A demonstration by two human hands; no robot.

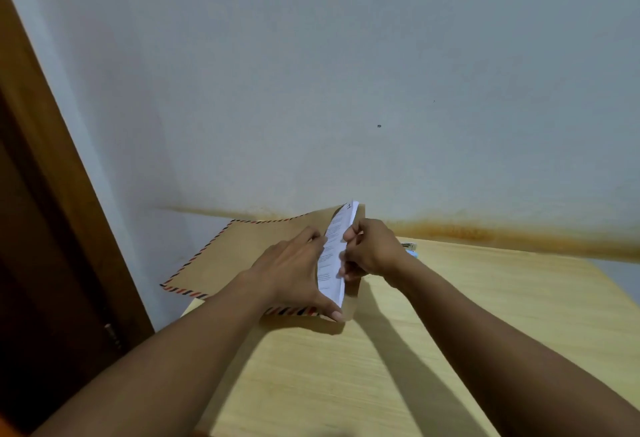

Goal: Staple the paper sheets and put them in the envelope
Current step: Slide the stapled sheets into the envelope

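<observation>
Head cam, L hand (294, 274) grips envelope (242, 249) mouth, R hand (372, 249) pinches paper sheets (332, 253)

The envelope (249, 253) lies on the table (485, 315), sheets (334, 253) at its right end, perhaps a stapler (410, 248) behind.
</observation>
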